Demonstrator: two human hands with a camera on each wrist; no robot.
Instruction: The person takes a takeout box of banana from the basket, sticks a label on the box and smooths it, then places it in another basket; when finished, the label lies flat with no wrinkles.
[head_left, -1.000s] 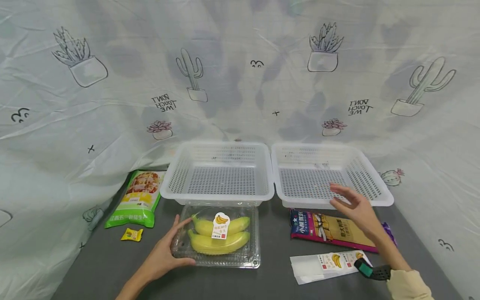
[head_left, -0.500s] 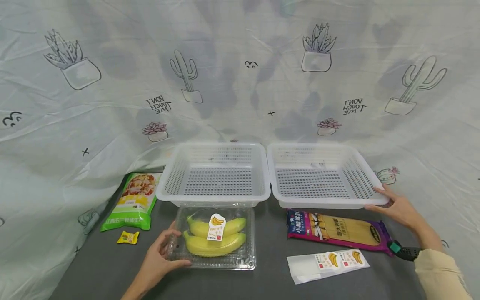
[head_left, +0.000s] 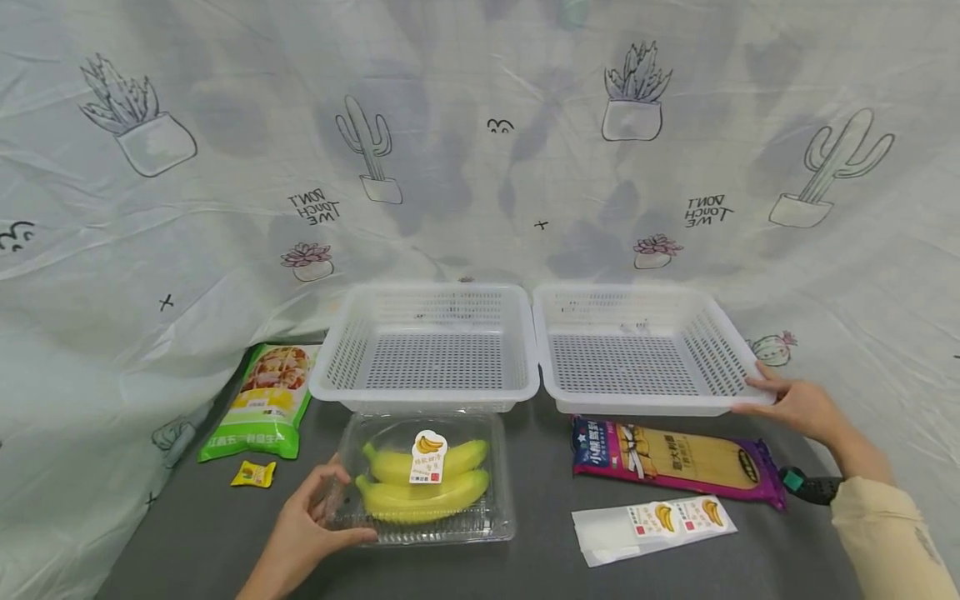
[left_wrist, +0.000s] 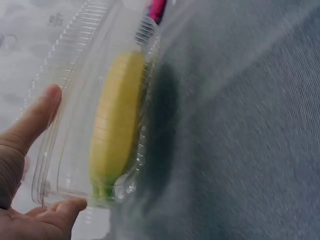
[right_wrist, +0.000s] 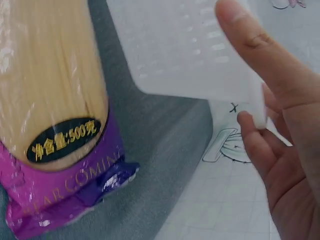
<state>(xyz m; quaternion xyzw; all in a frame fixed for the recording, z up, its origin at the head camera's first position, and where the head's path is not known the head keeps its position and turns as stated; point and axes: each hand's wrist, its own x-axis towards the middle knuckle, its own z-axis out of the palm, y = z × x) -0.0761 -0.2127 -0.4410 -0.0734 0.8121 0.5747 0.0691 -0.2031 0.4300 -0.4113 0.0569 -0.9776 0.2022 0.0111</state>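
My left hand [head_left: 300,521] grips the left end of a clear plastic clamshell box [head_left: 497,492], with the thumb at the front edge. Inside lie two yellow bananas [head_left: 423,496] under a banana sticker [head_left: 427,457]. In the left wrist view the box [left_wrist: 70,145] is between thumb and fingers, and a dark shadow falls on the table beside the banana [left_wrist: 117,120]. My right hand [head_left: 806,412] holds the front right corner of the right white basket [head_left: 637,408]. The right wrist view has this basket's corner [right_wrist: 190,60] between thumb and fingers.
A second white basket [head_left: 423,396] adjoins the held one at the left. A spaghetti pack [head_left: 675,458] and a sticker strip [head_left: 652,529] lie at front right. At far left are a green food bag [head_left: 258,417] and a small yellow packet [head_left: 253,474]. Patterned cloth [head_left: 480,167] hangs behind.
My right hand has moved right from above the right basket to its front right corner and taken hold there. The left hand has drawn the banana box slightly toward me and tilted it.
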